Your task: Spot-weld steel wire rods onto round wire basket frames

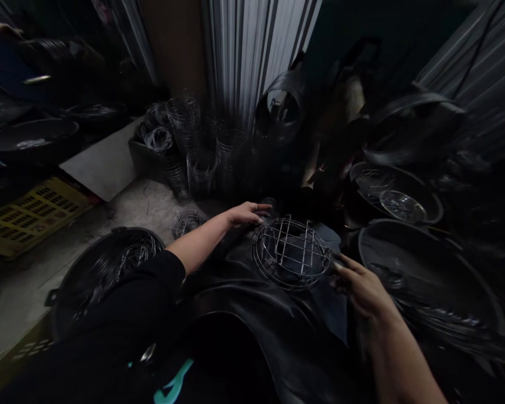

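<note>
A round wire rack (297,249), made of rings with straight bars across, is held tilted above my lap. My right hand (359,283) grips its right rim between thumb and fingers. My left hand (247,214) is beside the rack's upper left edge, fingers stretched out and holding nothing; whether a fingertip touches the rim, I cannot tell. Beneath the rack, a black glossy apron (252,297) covers my lap.
To the left, a black basin (63,297) holds bent wires. Large basins (429,247) with wire pieces stand at right. Stacked wire baskets (202,165) are ahead, near a metal cylinder (280,106). A yellow crate (33,216) lies far left; another person's hand (0,31) shows top left.
</note>
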`<state>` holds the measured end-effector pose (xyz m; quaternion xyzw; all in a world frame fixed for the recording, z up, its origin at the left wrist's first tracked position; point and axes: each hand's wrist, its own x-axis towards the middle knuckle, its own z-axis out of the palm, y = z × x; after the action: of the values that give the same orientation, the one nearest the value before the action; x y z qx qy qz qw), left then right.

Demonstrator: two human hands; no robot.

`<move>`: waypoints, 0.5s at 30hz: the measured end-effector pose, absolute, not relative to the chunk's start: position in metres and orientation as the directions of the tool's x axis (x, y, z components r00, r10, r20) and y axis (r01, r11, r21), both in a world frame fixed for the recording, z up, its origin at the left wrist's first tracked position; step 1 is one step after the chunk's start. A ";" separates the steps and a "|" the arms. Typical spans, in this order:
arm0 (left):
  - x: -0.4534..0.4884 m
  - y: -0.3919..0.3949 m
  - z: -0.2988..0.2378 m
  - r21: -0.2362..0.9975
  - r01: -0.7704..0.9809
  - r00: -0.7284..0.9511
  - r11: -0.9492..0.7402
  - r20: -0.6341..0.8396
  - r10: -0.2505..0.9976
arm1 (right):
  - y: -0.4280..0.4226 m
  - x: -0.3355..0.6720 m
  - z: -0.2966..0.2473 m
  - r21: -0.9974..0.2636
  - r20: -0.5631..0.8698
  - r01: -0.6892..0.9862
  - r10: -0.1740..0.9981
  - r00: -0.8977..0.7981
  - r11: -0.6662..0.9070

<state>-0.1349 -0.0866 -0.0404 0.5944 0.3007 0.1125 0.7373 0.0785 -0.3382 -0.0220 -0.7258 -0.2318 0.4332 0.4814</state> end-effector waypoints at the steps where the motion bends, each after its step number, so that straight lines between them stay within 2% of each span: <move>1: -0.130 -0.086 -0.040 0.944 0.182 0.769 0.277 -0.312 0.559 | -0.339 0.074 -0.020 -0.905 -0.408 -0.124 0.746 0.527 -0.407; 4: -0.112 -0.090 -0.042 0.944 0.166 0.732 0.286 -0.313 0.606 | -0.337 0.060 -0.013 -0.919 -0.394 -0.234 0.727 0.563 -0.317; 8: -0.097 -0.099 -0.041 0.942 0.151 0.731 0.300 -0.311 0.608 | -0.333 0.047 -0.003 -0.928 -0.372 -0.280 0.688 0.623 -0.248; 15: -0.100 -0.101 -0.042 0.953 0.150 0.779 0.263 -0.278 0.562 | -0.333 0.047 -0.003 -0.927 -0.376 -0.254 0.656 0.654 -0.278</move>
<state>-0.0995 -0.1007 -0.0418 0.5907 0.3015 0.1401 0.7353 0.0471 -0.3326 -0.0028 -0.6976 -0.1442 0.3901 0.5834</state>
